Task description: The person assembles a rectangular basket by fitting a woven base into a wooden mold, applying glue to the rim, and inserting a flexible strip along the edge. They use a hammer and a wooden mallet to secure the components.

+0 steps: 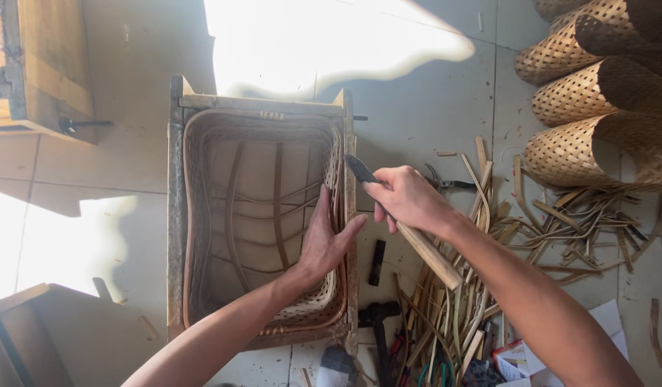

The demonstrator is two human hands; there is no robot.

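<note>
Pressing your left hand [324,244] flat against the inner right wall of the woven basket [259,215], you've got the fingers spread and open, thumb hooked out over the rim toward the wooden frame [175,215] that boxes the basket in. Nothing gripped there, just palm on weave. The basket itself sits snug inside that frame on the tiled floor [431,100], its long axis running away from you, top to bottom of the view.

Your right hand [406,197] is just right of the basket, outside the frame's right rail, and it's closed tight around the knife [403,218]. The wooden handle runs back down past your wrist toward you; the dark blade points up and left, its tip hovering right at the basket's right edge, just beyond your left fingertips. So the blade lies diagonal to the basket's long axis, angled in toward the rim. Whether the tip actually touches the rim, I can't tell.

Of the two hands, the left is on the basket already; the right is near it but apart, just beside the rail.

Right of the basket, a heap of bamboo strips [453,308] spreads across the floor, with a hammer [377,322] near the frame's lower right corner. Farther right and up, rolled woven mats [596,93] are stacked.
</note>
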